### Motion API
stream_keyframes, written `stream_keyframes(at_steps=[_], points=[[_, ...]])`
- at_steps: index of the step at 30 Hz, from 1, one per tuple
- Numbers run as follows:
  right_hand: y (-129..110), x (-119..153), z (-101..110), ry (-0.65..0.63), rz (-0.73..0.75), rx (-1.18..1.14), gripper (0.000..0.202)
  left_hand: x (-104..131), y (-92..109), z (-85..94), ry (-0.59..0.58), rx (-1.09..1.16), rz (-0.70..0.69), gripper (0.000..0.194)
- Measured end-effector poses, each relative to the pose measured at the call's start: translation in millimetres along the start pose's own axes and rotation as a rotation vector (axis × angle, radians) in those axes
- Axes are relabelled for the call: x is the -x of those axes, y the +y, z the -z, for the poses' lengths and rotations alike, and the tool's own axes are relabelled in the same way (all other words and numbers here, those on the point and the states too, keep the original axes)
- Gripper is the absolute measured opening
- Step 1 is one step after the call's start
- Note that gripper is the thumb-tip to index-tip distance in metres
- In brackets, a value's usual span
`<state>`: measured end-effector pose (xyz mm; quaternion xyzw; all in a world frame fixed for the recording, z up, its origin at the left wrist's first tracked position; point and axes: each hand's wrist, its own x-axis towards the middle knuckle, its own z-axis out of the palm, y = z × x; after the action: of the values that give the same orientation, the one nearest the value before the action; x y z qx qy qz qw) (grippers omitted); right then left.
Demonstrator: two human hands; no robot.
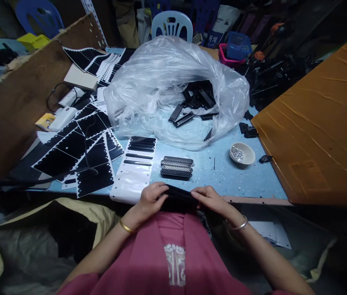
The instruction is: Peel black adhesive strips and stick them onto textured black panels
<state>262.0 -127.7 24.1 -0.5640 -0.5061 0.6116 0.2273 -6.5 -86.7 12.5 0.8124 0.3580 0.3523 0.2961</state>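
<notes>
A dark, flat black piece (179,196) spans the gap between my hands, just in front of the table's near edge; its exact kind is hard to make out. My left hand (152,197) grips its left end between thumb and fingers. At the opposite end, my right hand (208,198) pinches it. Beyond it on the table lie black textured strips (177,167) placed side by side. Left of those is a white backing sheet (133,176) with several black long stickers on its upper part.
A large clear plastic bag (149,86) holds black slotted parts (202,96). A white bowl (242,154) of small metal bits and a thin dark pin (214,163) sit right. Black sticker sheets (95,172) pile up left. An orange-brown wrapped panel (317,127) borders the right side.
</notes>
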Motion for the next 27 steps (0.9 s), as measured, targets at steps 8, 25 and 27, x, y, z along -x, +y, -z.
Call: stream_keyframes(at_steps=[8,25,27], points=[[20.3,-16.7,-13.3,0.459,0.334,0.285,0.029,-0.2,-3.5,-6.1,0.040,0.200,0.363,0.045],[40.0,-38.3,-14.0,0.760,0.446,0.493,0.020,-14.7,-39.4,-17.7,0.082,-0.353,0.129,0.047],[33.1,-35.3,-12.4,0.782,0.447,0.444,0.022,-15.9,-37.0,-16.1,0.128,-0.264,0.162,0.057]])
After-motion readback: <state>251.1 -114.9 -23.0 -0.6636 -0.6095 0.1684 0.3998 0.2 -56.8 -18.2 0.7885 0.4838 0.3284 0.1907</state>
